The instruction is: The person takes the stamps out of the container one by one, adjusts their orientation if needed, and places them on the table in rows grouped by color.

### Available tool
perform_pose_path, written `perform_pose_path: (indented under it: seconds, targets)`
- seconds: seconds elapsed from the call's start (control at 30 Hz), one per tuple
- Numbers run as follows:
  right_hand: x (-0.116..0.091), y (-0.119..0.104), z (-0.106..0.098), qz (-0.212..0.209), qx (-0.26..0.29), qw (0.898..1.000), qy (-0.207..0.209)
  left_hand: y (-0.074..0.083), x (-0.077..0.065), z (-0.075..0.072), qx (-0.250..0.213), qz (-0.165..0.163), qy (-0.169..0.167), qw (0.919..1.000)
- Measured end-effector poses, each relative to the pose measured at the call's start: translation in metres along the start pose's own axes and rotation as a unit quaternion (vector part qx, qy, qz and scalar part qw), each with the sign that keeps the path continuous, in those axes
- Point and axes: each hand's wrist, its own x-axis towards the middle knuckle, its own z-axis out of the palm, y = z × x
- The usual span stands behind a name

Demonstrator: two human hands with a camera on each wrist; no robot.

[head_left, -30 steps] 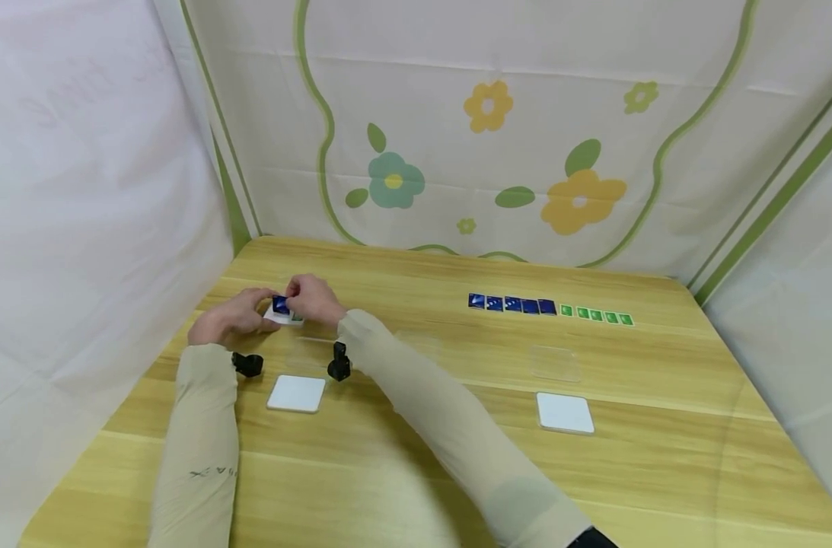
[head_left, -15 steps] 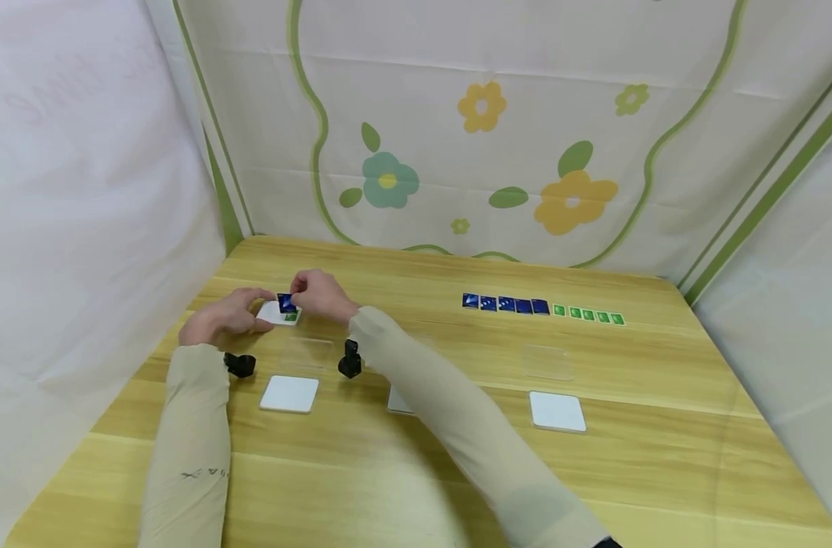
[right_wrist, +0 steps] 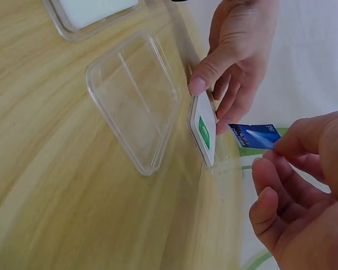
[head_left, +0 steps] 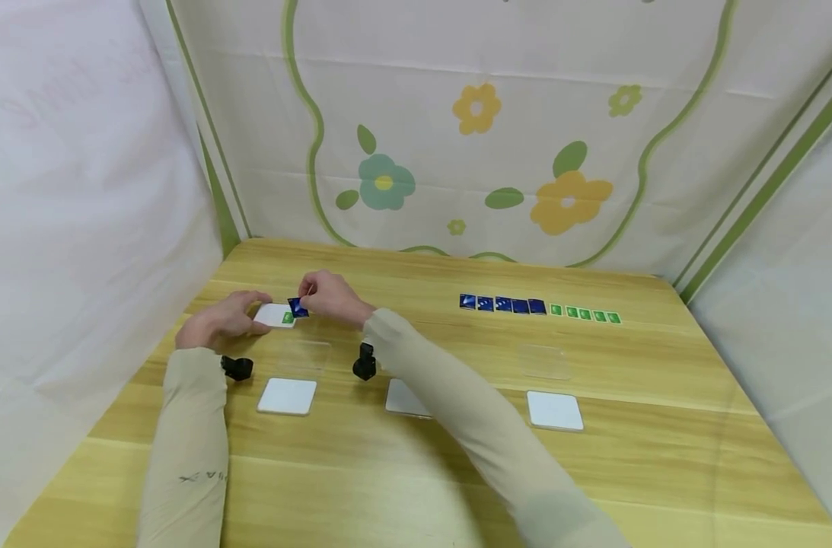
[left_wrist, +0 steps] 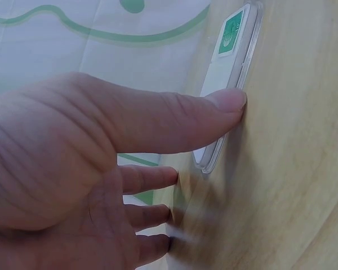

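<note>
In the head view, my right hand (head_left: 336,295) pinches a small blue stamp (head_left: 297,307) between thumb and index finger. The right wrist view shows this stamp held tilted by one corner, off the table. Just to its left lies a clear square case with a white insert (head_left: 270,315), and a green stamp (head_left: 288,318) sits at the insert's right side. My left hand (head_left: 227,314) holds the case by its edges, thumb (left_wrist: 228,101) on the near edge. Its index fingertip is hidden in the left wrist view.
A row of several blue stamps (head_left: 503,304) continues into several green stamps (head_left: 585,313) at the back right. Clear lids (head_left: 304,355) lie mid-table. Nearer are three white-filled cases: left (head_left: 288,396), middle (head_left: 405,399), partly under the right arm, and right (head_left: 555,411).
My right hand has moved the blue stamp to the right, from over the white insert to its right edge, uncovering the green stamp. The left hand still holds the case.
</note>
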Motion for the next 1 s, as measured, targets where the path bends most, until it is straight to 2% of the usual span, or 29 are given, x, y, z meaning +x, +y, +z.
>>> perform_pose_path:
  seconds: [0.23, 0.6, 1.0]
  targets:
    - [-0.008, 0.005, -0.009, -0.002, -0.005, 1.0, 0.006, -0.001, 0.0, 0.002, 0.001, -0.012, -0.004, 0.9999]
    - [-0.017, 0.011, -0.022, -0.003, -0.012, 1.0, -0.001, 0.001, -0.006, 0.001, -0.007, -0.002, 0.0, 1.0]
    - [-0.026, 0.031, -0.041, -0.023, -0.047, 0.999, -0.01, 0.0, -0.004, 0.002, -0.003, 0.005, 0.002, 1.0]
